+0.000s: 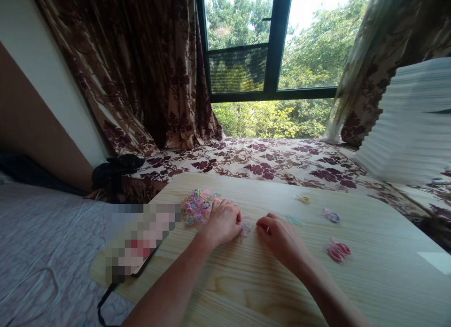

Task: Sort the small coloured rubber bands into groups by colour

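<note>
Forearms [179, 280] are stretched over a table [239, 289]; the left hand [221, 221] is curled beside piled hair ties [195, 207], the right hand [278, 233] beside teal ones [293, 220], small bunches [338, 250] apparently spaced by colour. Whether anything is pinched cannot be told.

Colourful pile [194, 209] partly hidden, pixelated object [143, 242]

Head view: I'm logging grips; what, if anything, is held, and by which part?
Cannot tell: left hand, beside pastel bands, and right hand curl, hiding any hold.
</note>
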Demonstrator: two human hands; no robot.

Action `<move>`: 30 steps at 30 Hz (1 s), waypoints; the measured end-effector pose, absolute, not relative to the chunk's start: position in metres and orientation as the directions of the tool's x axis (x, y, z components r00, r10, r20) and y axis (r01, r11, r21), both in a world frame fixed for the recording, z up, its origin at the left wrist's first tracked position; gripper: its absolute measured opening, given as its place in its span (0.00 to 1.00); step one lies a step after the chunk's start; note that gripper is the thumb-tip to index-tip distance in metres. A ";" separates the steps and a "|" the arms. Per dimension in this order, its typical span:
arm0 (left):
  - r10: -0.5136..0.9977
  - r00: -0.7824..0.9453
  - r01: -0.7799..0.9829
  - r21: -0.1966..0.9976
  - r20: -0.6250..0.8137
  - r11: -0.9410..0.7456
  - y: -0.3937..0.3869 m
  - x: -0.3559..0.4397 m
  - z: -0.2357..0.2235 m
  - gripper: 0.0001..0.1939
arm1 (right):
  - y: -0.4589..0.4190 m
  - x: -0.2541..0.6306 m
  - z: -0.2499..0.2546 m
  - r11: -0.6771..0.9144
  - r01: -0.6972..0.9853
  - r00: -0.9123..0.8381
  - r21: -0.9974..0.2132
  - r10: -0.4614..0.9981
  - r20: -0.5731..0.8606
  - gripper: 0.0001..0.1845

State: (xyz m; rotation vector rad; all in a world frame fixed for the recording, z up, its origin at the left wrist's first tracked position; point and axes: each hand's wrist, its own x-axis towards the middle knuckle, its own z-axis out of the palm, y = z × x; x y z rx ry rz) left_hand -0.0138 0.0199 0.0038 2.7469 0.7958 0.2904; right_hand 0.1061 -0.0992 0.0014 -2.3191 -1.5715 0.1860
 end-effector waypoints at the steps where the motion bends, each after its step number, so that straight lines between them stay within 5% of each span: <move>1: 0.549 0.828 0.497 0.302 0.116 -0.814 0.020 -0.014 0.004 0.05 | -0.099 0.106 0.001 -0.334 0.879 0.381 -0.341 0.921 0.078 0.14; 13: 0.568 0.771 0.466 0.354 0.286 -0.811 0.020 -0.011 0.008 0.05 | -0.097 0.107 -0.001 -0.269 0.845 0.388 -0.462 0.904 0.181 0.15; 22: 0.579 0.764 0.341 0.583 0.285 -0.737 0.019 -0.009 0.008 0.05 | -0.095 0.110 -0.010 -0.200 0.784 0.407 -0.587 0.881 0.242 0.15; 30: 0.632 0.748 0.190 0.846 0.204 -0.499 0.019 -0.006 0.006 0.05 | -0.093 0.109 -0.007 -0.168 0.681 0.449 -0.713 0.864 0.225 0.14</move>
